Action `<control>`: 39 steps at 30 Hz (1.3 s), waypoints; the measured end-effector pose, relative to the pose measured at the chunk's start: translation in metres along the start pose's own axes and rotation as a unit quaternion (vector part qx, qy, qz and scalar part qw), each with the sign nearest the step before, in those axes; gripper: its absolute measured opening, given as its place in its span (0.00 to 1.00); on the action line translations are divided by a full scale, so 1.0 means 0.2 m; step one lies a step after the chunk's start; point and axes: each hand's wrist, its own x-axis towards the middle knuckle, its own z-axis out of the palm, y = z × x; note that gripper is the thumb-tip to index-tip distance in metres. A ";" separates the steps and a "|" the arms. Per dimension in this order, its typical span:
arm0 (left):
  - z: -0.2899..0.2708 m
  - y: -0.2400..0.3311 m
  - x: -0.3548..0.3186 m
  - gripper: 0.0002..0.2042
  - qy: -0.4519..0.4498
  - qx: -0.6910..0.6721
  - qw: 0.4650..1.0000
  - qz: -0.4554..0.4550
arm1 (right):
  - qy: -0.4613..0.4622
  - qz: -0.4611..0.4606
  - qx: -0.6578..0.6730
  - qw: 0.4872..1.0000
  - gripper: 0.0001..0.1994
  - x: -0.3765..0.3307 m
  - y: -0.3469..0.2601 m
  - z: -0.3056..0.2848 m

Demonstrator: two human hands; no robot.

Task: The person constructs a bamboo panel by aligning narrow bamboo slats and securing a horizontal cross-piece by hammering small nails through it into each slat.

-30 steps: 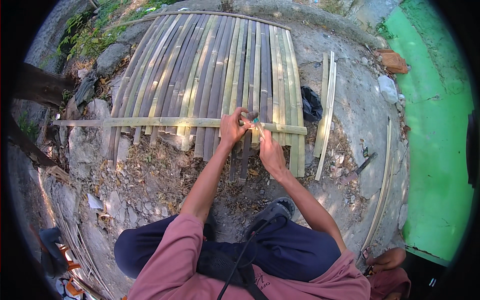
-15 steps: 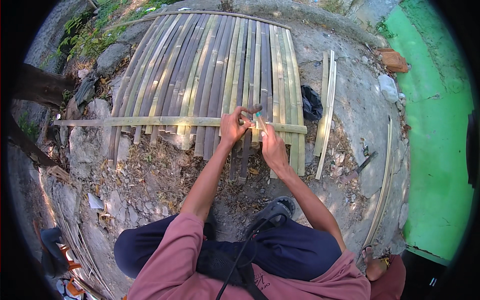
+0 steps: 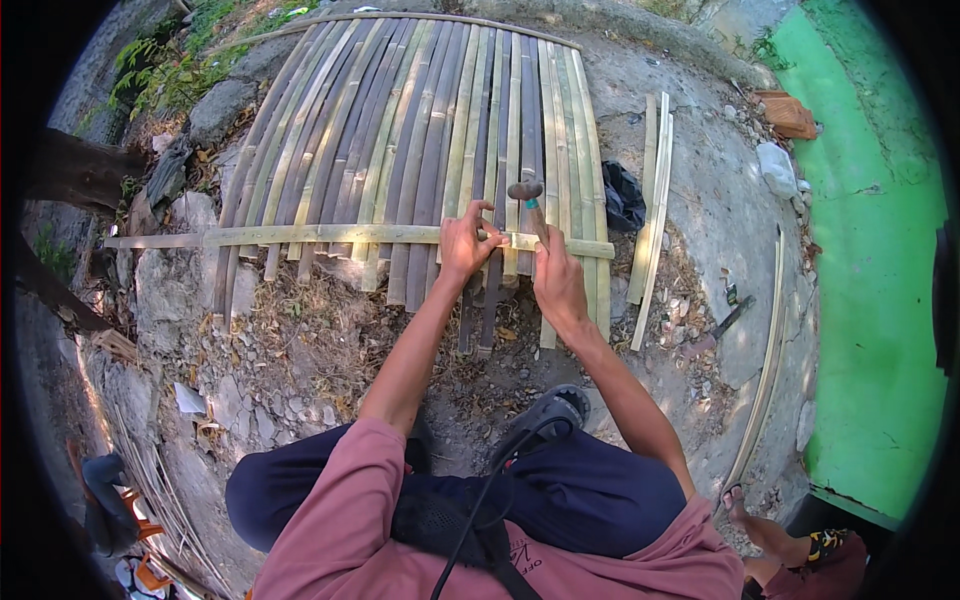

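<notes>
A row of bamboo slats (image 3: pixel 428 120) lies side by side in front of me, with a long bamboo strip (image 3: pixel 340 235) laid across their near ends. My right hand (image 3: pixel 560 285) grips a hammer (image 3: pixel 526 190) by its wooden handle; the dark metal head is raised just beyond the strip. My left hand (image 3: pixel 464 245) rests at the strip, left of the hammer, its thumb and index finger pinched close to the wood. Whatever those fingertips hold, if anything, is too small to make out.
Loose bamboo strips (image 3: pixel 656 220) and a black plastic bag (image 3: pixel 623 198) lie right of the slats. Farther right are a dark-bladed tool (image 3: pixel 733 317), longer strips (image 3: pixel 765 380) and a green wall (image 3: pixel 860 300). Another person's leg (image 3: pixel 770 540) shows at lower right. Rocks (image 3: pixel 222 112) stand at left.
The hammer head has risen away from the strip and my left fingers. My left hand stays at nearly the same place. More of the other person's leg shows at lower right.
</notes>
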 end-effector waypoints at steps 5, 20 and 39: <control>0.02 0.02 0.00 0.33 -0.002 0.003 1.000 0.000 | -0.021 0.011 -0.035 0.999 0.16 -0.07 0.07 0.05; 0.02 0.02 0.00 0.31 -0.013 0.004 1.000 -0.019 | -0.077 0.011 -0.051 0.996 0.14 -0.10 0.13 0.11; 0.00 0.02 -0.01 0.27 -0.022 0.000 1.000 -0.019 | -0.016 -0.014 0.041 0.999 0.11 -0.05 0.01 0.05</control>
